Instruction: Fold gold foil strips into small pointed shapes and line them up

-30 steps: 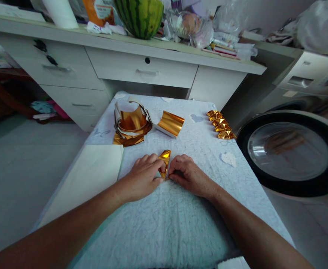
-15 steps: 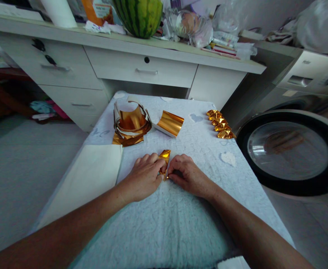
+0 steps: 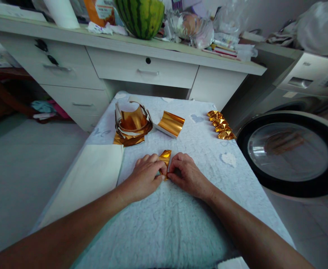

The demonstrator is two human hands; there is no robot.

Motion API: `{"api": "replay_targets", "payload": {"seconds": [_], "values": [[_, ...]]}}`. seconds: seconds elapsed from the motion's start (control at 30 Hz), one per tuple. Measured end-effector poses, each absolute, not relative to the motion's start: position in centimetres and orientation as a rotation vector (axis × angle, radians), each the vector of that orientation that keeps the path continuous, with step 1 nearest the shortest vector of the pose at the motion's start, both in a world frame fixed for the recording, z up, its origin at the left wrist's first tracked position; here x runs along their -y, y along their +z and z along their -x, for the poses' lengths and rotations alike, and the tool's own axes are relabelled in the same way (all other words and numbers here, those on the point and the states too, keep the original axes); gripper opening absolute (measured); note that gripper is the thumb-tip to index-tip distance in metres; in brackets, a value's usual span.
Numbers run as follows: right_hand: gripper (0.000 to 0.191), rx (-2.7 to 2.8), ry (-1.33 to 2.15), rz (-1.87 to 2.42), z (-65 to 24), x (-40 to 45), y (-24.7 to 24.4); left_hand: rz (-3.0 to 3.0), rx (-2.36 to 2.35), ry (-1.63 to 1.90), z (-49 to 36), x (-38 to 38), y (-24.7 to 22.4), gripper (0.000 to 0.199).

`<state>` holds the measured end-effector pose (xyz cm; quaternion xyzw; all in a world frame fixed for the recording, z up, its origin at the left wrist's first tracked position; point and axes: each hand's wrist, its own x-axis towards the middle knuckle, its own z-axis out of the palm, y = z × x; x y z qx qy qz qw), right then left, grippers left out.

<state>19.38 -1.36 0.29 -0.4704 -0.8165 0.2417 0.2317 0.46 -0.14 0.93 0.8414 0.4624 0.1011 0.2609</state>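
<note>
Two bare hands work over a small piece of folded gold foil (image 3: 165, 155) at the center of the frame, on a cloth-covered bench (image 3: 158, 228). The left hand (image 3: 147, 176), palm down, curls its fingers over the foil's left side; its grip is nearly closed, forefinger and thumb pressing the piece near its lower end. The right hand (image 3: 189, 175) meets it from the other side, its grip drawn to a pinch at the foil's lower right edge, though how much foil sits between the fingertips cannot be made out. Compared with a second ago, the change is slight: the left forefinger and thumb come closer together, and less of the foil's lower end shows between the hands. Its upper end keeps its place, angled toward the top of the frame.

Elsewhere the scene matches the earlier view. A bundle of curled gold sheets (image 3: 133, 120) stands left of center, a single curved gold sheet (image 3: 171, 123) lies just beside it, and a row of folded gold pieces (image 3: 220, 125) lines the bench's edge at right. A cut watermelon (image 3: 141, 16) sits at top center.
</note>
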Motion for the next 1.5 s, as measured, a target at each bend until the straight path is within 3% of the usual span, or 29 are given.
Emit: {"api": "replay_targets", "payload": {"seconds": [1.5], "values": [[0.013, 2.221, 0.638, 1.385, -19.22, 1.22, -0.61, -2.256, -1.316, 0.28, -0.9, 0.49, 0.75, 0.002]]}}
